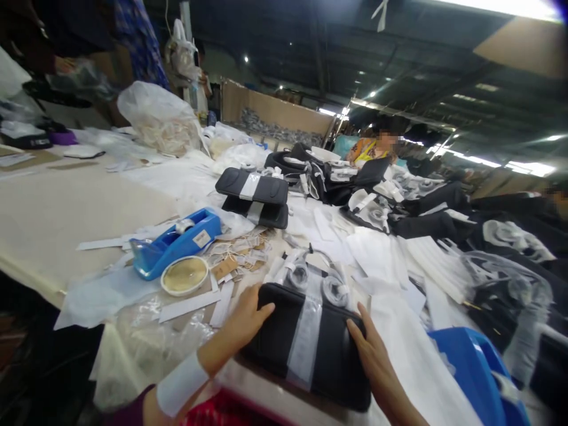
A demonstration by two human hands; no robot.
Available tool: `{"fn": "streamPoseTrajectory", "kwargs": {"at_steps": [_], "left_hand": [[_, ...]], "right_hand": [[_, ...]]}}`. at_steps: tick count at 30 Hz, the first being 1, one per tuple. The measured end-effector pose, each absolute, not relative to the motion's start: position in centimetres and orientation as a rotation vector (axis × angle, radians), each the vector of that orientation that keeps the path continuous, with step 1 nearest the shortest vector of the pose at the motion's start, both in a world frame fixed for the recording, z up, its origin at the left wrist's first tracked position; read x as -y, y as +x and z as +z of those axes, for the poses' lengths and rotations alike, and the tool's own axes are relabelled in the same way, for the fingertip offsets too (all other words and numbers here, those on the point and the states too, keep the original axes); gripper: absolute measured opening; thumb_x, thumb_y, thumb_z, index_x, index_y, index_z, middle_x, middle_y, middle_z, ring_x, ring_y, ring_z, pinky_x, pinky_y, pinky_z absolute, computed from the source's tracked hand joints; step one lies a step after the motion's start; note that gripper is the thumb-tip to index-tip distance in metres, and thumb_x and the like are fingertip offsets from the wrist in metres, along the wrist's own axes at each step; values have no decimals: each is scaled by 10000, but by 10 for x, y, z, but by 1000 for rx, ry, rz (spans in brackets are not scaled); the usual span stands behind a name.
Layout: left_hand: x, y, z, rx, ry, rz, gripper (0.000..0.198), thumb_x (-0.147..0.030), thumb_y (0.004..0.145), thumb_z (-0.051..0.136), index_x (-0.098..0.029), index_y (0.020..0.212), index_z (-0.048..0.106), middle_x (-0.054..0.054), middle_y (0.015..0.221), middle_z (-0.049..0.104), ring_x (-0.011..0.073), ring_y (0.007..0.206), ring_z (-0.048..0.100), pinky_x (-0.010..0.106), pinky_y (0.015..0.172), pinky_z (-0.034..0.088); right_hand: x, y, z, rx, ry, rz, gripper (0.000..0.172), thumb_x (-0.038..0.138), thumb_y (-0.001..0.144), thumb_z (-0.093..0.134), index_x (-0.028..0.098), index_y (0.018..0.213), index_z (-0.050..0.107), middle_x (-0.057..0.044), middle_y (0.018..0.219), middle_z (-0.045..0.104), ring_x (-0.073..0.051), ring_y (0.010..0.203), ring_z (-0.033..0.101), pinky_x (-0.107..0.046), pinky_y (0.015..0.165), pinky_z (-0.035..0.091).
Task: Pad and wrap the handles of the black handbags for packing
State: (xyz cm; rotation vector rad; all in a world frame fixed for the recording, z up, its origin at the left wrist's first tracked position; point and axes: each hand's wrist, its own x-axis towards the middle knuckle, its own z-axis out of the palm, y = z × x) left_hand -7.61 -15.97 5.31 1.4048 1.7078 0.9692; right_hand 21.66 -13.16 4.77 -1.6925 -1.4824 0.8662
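Note:
A black padded case (275,337) with a translucent band around its middle lies at the table's near edge. Coiled, clear-wrapped cables (297,276) stick out along its far side. My left hand (244,316) grips its left end, thumb on top and the other fingers partly hidden behind the edge. On the right end rests my right hand (370,343), its thumb and fingers along the side and corner. A white band circles my left wrist.
A blue tape dispenser (177,242) and a round tape roll (184,276) lie left, beside scattered tags (242,254). Two banded black cases (252,195) are stacked beyond. Another blue dispenser (479,373) is near right. Black items pile up behind; a person (370,148) is at the far side.

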Motion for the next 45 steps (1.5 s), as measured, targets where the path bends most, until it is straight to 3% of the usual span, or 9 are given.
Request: {"fn": "streamPoseTrajectory", "kwargs": {"at_steps": [3,8,10,14,18,23,31,37,45], "left_hand": [[185,-69,41,-1630,1302,962,612,-374,851,487,-110,1391,371,219,1481,406,314,1401,360,543,1154,278],[196,-57,29,-1639,1203,1056,593,-312,838,505,-133,1383,354,209,1426,464,302,1349,431,544,1145,304],[194,-58,30,-1611,1153,1073,636,-297,820,529,-121,1400,334,224,1437,446,318,1356,418,561,1141,304],[202,-72,35,-1425,1033,1092,763,-184,727,569,-143,1437,295,183,1452,449,284,1340,442,516,1158,313],[230,-96,31,-1301,958,1143,710,-153,776,471,-192,1460,284,145,1315,574,229,1155,602,444,1023,498],[253,-107,26,-1211,917,1206,659,-136,823,386,-256,1466,310,115,1258,609,196,1056,652,407,944,559],[246,-87,33,-1188,814,1205,801,-135,740,520,-248,1489,259,104,1247,628,216,1090,636,415,982,534],[249,-67,40,-1386,1234,1192,1091,-152,780,665,-398,1512,-106,41,1289,631,236,1218,572,446,1089,436],[233,-62,20,-1524,1751,1041,1098,-308,873,614,-228,1468,-306,161,1378,560,290,1207,586,479,1056,439]], "right_hand": [[146,237,50,1482,-1843,872,821,620,847,469,172,1513,295,-163,1424,495,-349,1364,408,-557,1141,286],[127,193,91,2080,-1553,134,763,362,868,471,143,1542,188,-176,1536,308,-371,1416,287,-576,1144,267],[111,143,111,2397,-1172,107,596,246,921,398,236,1508,290,-122,1494,396,-302,1380,365,-519,1131,320],[83,48,122,2966,-519,275,322,211,993,347,221,1138,634,-86,1026,689,-223,1026,612,-454,1047,388],[69,22,105,3226,-450,280,412,269,1025,330,187,748,623,-41,734,663,-177,751,592,-411,931,386],[68,28,98,3238,-507,280,436,294,1035,313,183,739,613,-38,763,657,-168,750,562,-401,991,318],[62,31,103,3182,-539,447,472,295,1041,264,187,662,526,-15,637,555,-148,631,486,-354,850,363],[56,43,111,3062,-595,653,467,293,1038,238,186,695,536,-20,672,576,-148,654,520,-369,869,369],[60,38,103,3111,-590,605,452,266,1028,255,184,654,495,-6,629,534,-130,601,477,-358,843,364]]}}
